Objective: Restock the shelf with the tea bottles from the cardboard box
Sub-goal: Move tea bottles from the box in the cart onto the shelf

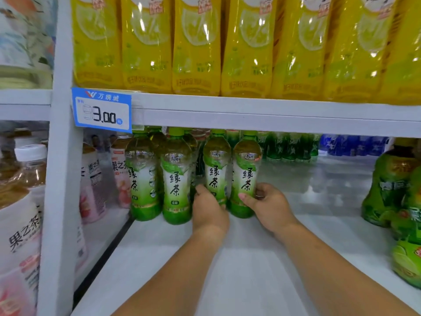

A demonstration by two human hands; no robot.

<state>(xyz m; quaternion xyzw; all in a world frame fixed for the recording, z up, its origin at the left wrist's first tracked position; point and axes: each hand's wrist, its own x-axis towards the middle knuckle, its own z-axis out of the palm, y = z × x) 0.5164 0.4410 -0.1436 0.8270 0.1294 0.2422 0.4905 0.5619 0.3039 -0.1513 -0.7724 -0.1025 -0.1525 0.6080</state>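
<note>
Head cam: both hands are in on the lower shelf [227,265], one green tea bottle each, gripped low on the body. Left hand [209,213] is curled round the third bottle [216,169] from its left side, back of the hand to camera. Right hand [270,206] holds the fourth bottle [247,172], thumb across the front of the label, fingers round the right side.

Both bottles are upright and just beside each other. The fourth's base is on the board; the third's base is hidden behind my left hand, so I can't tell if it's down.

They close a front row of four with the first bottle [142,176] and second bottle [176,179] to the left. All have green caps and labels facing out. More of the same tea sits behind the row, partly hidden.

Around it:
- pink-label bottles [93,183] at far left, by the white post [61,167]
- price tag [101,109] reading 3.00 on the upper shelf edge
- yellow bottles [196,46] packed in a row above
- dark green bottles [289,145] and blue bottles [353,144] at the back
- larger green bottles [387,188] at far right, well apart from my hands, blurred
</note>
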